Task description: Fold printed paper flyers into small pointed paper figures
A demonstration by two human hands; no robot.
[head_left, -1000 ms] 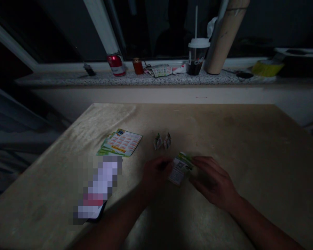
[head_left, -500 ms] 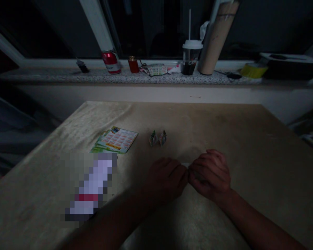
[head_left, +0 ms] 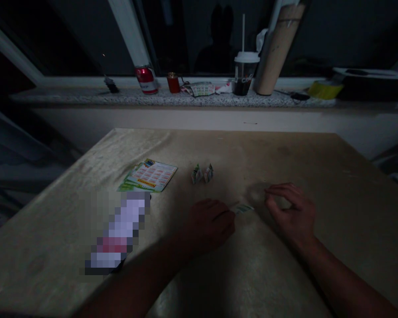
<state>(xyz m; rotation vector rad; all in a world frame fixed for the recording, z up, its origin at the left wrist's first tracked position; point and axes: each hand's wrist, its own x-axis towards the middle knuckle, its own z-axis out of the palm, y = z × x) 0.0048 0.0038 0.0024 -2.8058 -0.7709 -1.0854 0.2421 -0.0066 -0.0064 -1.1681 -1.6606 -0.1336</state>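
Note:
In the head view my left hand (head_left: 212,223) rests low over the table with its fingers curled round a small folded piece of paper (head_left: 244,208). Only the paper's green-and-white patterned end shows past the fingertips; the rest is hidden. To the right of it, my right hand (head_left: 292,212) is apart from the paper, holding nothing visible. Its fingers are loosely bent, with a gap between them and the thumb. Beyond the hands stands a small folded paper shape (head_left: 202,174) with two pointed parts.
Several printed cards (head_left: 152,175) lie fanned on the table (head_left: 295,154) at left, beside a blurred-out oblong object (head_left: 122,232). On the windowsill (head_left: 215,100) are a red can (head_left: 146,80), a lidded cup with a straw (head_left: 244,73), a cardboard tube (head_left: 278,51) and yellow tape (head_left: 324,90).
My right hand has let go of the paper and moved right, away from my left hand. The paper's patterned end now shows. The view has shifted slightly.

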